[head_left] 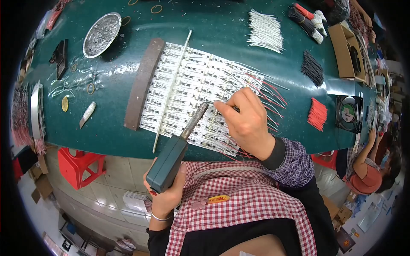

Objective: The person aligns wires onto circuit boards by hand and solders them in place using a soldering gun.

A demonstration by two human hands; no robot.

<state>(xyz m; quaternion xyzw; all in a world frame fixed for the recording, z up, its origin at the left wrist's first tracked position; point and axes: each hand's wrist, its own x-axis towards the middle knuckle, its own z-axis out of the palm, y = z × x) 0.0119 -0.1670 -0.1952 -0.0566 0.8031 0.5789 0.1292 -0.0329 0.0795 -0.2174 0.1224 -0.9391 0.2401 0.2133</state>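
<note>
Grips green gun-shaped iron (pixel 170 161) in left hand (pixel 168 198), clamped around its body, with tip low over white board panel (pixel 197 87), likely for close aim. Pinches right hand (pixel 247 117) together beside tip; cannot tell on what. Finds panel flat on counter (pixel 106 136), with brown bar (pixel 144 85) along left edge, perhaps as weight. Notes red wire pile (pixel 317 113) off to right, presumably for easy reach.

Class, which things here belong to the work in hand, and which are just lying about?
Apparently in the job:
green tool in the left hand
circuit-board panel under the right hand
piled red wires, black wires, white wires

Apparently lying about:
white-handled knife
cardboard box
yellow oval piece
</note>
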